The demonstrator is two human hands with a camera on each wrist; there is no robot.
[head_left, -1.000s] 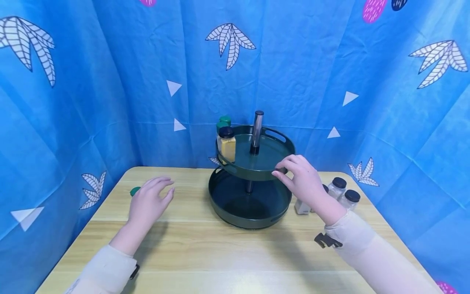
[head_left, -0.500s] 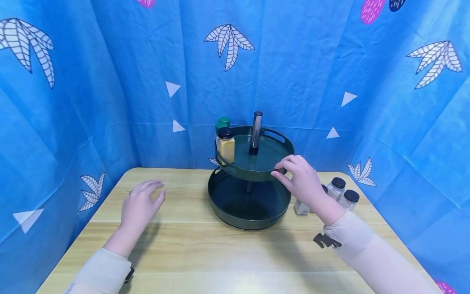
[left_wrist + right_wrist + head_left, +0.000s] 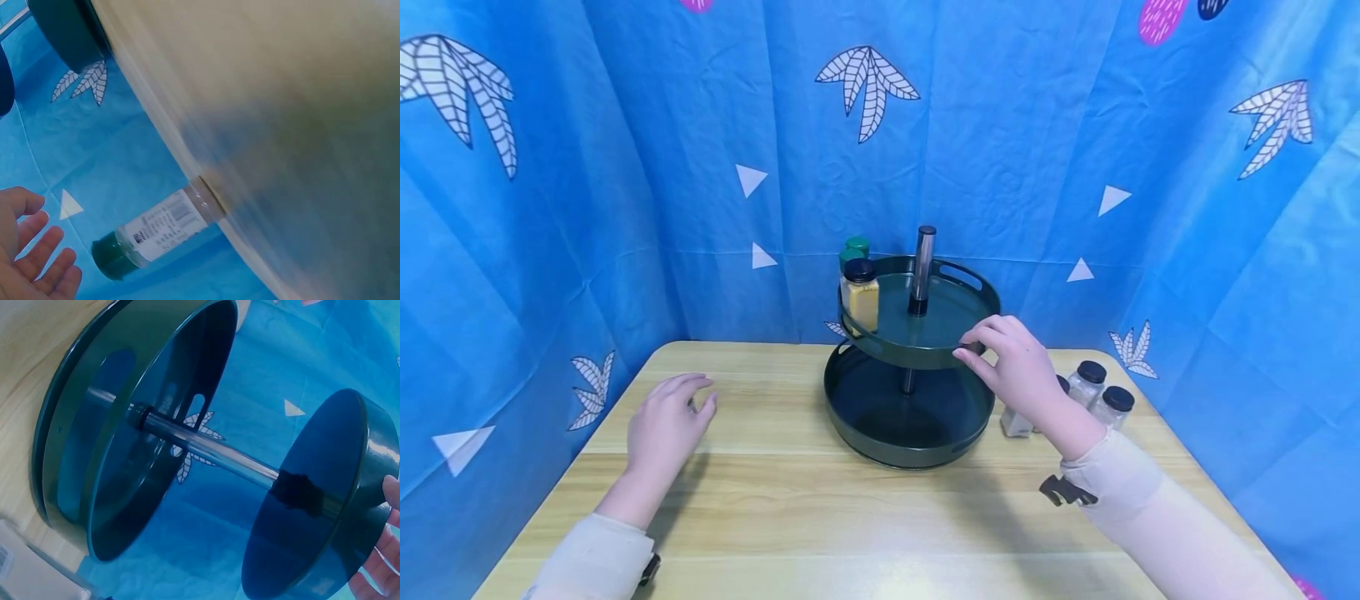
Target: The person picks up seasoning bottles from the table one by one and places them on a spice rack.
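My right hand pinches the front right rim of the upper tray of a dark green two-tier turntable. Below it sits the wider lower tray, with nothing in it; a chrome post joins the tiers. In the right wrist view, the right fingers lie at the upper tray's outer wall. My left hand hovers over the table's left side, fingers loosely curved, holding nothing. Close to its fingertips in the left wrist view stands a green-capped spice jar, hidden behind that hand in the head view.
On the upper tray's left stand a black-capped jar of yellow powder and green-capped jars. Several black-capped jars stand on the right, partly behind my right forearm. A blue patterned curtain surrounds the wooden table.
My left hand has moved left and slightly toward me; the green cap seen beside it earlier is now hidden behind it. The right hand stays on the upper tray's rim, and the turntable looks unmoved.
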